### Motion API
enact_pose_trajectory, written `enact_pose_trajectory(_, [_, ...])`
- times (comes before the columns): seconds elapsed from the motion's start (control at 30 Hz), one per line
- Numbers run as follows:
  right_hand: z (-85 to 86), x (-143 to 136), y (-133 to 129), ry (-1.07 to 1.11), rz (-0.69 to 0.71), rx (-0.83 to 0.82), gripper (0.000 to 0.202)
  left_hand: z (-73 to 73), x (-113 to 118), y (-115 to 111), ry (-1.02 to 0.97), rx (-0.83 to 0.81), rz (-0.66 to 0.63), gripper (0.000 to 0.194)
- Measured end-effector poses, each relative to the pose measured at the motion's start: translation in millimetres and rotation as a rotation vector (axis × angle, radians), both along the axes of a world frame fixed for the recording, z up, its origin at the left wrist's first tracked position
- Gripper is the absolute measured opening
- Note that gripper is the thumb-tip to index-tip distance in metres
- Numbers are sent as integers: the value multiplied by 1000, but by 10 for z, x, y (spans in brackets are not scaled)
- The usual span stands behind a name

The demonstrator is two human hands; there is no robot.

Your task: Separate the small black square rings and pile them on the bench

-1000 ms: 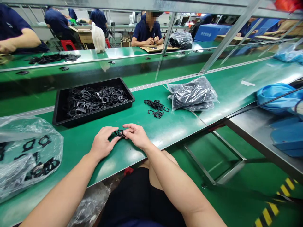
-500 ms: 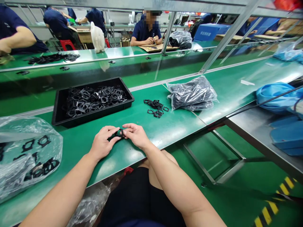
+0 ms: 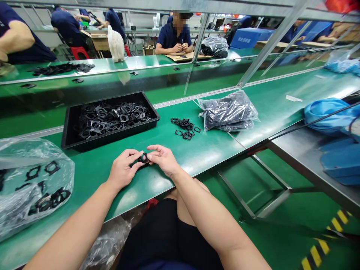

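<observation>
- Left hand and right hand, each grip pinched closed on one ring-shaped black plastic part.
- I see it over the glossy green desk, nearer than the rectangular black plastic tray.

A factory workshop is indicated by the long green bench, where a tray is heaped with small black parts; matching navy shirts are worn by workers on the far side, and the floor is marked at near right with yellow-and-black stripes.
</observation>
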State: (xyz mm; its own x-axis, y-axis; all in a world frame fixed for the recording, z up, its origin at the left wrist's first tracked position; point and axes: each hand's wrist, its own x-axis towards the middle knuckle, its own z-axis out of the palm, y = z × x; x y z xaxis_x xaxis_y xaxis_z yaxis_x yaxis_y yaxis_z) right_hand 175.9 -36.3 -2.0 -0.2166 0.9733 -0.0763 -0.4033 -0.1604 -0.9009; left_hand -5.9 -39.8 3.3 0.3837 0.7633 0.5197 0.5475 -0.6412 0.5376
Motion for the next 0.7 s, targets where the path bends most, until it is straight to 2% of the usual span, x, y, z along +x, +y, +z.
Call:
enact_pose_trajectory(0.2, [0,-24,-20,-41,2,42,37,0,-2,-9,-10,-16,26,28])
enact_pose_trajectory(0.3, [-8,-38,-23,-45,1,42,37,-5,9,-20,-52,-82,41,28])
enact_pose_trajectory(0.4, [-21,-42,-15,-49,-31,30,38,-14,40,-28,-256,-302,43,38])
enact_pose_trajectory(0.5, [-25,-37,-9,-46,-50,22,38,-9,68,-21,-584,-663,66,53])
enact_pose_trajectory(0.57, [-23,-35,-11,-48,-49,30,38,7,77,-8,-726,-863,88,49])
enact_pose_trajectory(0.7, [-26,-45,-21,-76,-32,63,36,42,80,11,-856,-1018,152,40])
